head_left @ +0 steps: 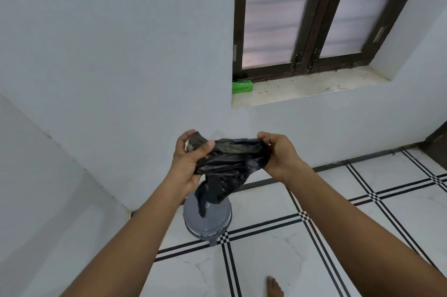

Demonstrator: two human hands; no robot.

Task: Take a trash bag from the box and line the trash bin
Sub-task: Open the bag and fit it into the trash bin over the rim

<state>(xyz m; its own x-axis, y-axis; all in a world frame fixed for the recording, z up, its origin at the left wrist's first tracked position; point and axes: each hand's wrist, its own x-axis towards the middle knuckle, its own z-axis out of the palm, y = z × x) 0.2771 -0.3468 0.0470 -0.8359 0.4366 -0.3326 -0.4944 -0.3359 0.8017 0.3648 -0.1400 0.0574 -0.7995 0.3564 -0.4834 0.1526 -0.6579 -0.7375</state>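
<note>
Head view: the black trash bag (229,163) is held stretched between both hands directly above the grey trash bin (208,220), its crumpled tail hanging down toward the bin's top. The left hand (191,156) and right hand (278,154) each pinch an upper edge, level and apart. The green box (242,86) is left on the window sill (314,88).

Pale plastered walls (116,59) meet in a corner at left. A dark wooden-framed window (312,13) with frosted panes glows softly above a stone sill (314,88). The white marble floor (278,265) carries crossing black stripe inlays, edged by a dark skirting (338,164).
</note>
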